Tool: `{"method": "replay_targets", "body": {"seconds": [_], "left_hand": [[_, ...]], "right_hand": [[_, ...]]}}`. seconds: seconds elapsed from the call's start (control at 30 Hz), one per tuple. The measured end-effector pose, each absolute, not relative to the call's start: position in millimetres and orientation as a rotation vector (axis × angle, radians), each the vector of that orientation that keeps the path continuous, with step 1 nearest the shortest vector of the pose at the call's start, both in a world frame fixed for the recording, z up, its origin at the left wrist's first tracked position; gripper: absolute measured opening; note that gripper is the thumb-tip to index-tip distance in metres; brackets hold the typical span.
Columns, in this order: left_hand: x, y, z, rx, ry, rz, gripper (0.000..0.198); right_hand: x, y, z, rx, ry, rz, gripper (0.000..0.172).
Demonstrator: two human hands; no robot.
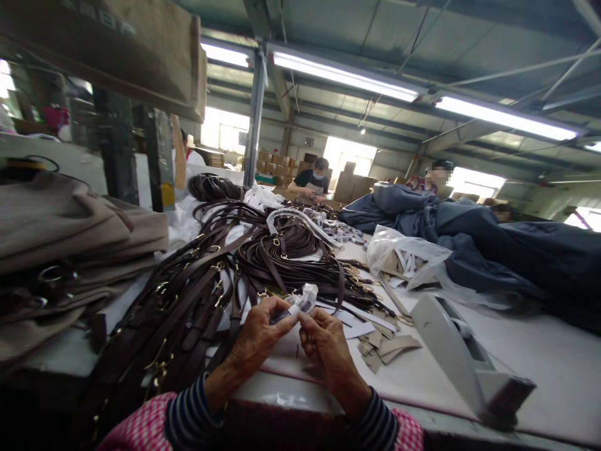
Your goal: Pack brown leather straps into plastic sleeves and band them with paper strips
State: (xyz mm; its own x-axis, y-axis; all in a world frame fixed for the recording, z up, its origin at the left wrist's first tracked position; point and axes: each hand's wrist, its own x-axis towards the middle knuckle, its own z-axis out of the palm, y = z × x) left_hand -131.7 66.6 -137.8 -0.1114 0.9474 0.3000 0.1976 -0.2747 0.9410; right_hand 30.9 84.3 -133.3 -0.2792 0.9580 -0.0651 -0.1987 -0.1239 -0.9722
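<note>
Here we are at the table's near edge, and on the far left a stack of folded taupe leather bags (61,238) leans out close to the drop, so a knock could send it sliding. Next comes a heap of dark brown leather straps (188,300) with brass fittings, tangled enough that one tug could drag the lot, and those clasps could snag a sleeve. Centre stage, the left hand (256,335) has its grip pinched on a small white wrapped piece (303,299), held up just over the straps. The right hand (326,357) is curled in tight beside it, though we can't tell whether its grip bears on the piece. One slip and that little piece could vanish among the straps! To the right lie loose tan leather scraps (382,347), a clear plastic bag (404,250) of white strips and a grey plastic stand (451,344), then a long navy fabric heap (469,213) on the white table (539,376). Behind, cardboard cartons (275,164) are stacked, a co-worker (307,181) sits at work, and fluorescent tube lights (345,76) run beneath a steel-framed roof.
</note>
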Motion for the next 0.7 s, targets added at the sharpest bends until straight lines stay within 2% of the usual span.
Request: {"method": "replay_targets", "body": {"seconds": [0.47, 0.7], "left_hand": [[-128.5, 58.6, -128.3, 1.146, 0.992, 1.359, 0.042], [-117.9, 37.0, -107.8, 0.955, 0.887, 1.408, 0.043]], "right_hand": [[15.8, 88.9, -136.6, -0.828, -1.256, 1.328, 0.058], [32.0, 81.6, -145.2, -0.821, -1.389, 1.245, 0.047]]}}
